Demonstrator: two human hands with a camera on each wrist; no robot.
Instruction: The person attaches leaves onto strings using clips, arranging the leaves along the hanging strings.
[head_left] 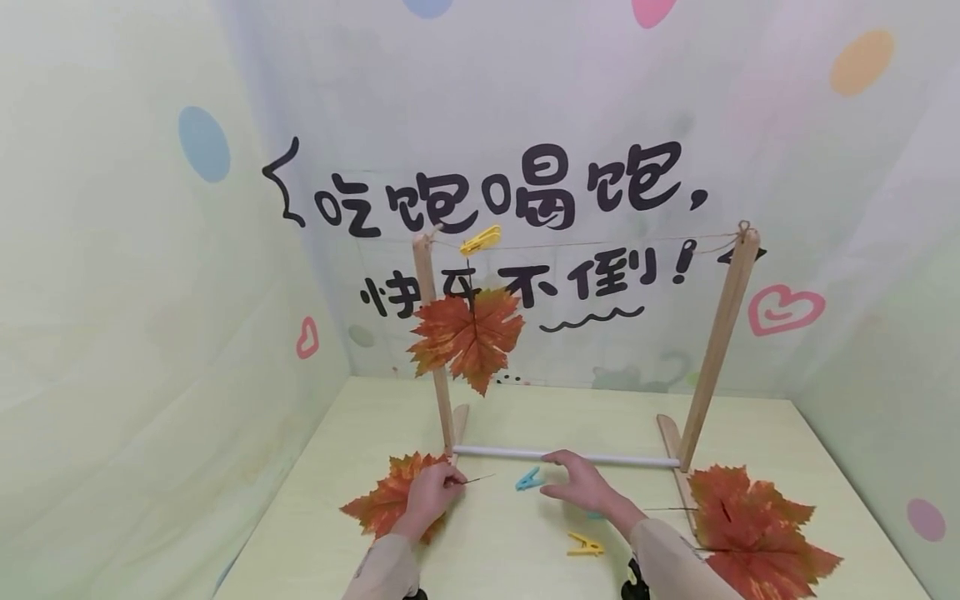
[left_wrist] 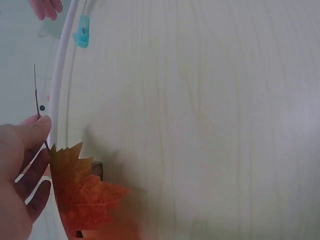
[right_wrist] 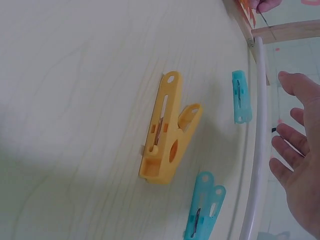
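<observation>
My left hand (head_left: 433, 498) pinches the thin stem of an orange-red artificial maple leaf (left_wrist: 82, 192) between thumb and fingers, the stem tip pointing up in the left wrist view. In the head view part of that leaf lies behind the hand. My right hand (head_left: 581, 485) reaches over the table with its fingers spread and nothing between them. Just left of its fingertips is a blue clothespin (head_left: 528, 479), apart from the hand. A yellow clothespin (right_wrist: 165, 130) and a second blue clothespin (right_wrist: 204, 207) lie nearby on the table.
A wooden frame has two posts (head_left: 722, 350), a white crossbar (head_left: 622, 459) and a string (head_left: 600, 243) between the post tops. From the string a yellow clothespin (head_left: 481, 240) hangs another leaf (head_left: 472, 333). More leaves (head_left: 757, 533) lie at the right.
</observation>
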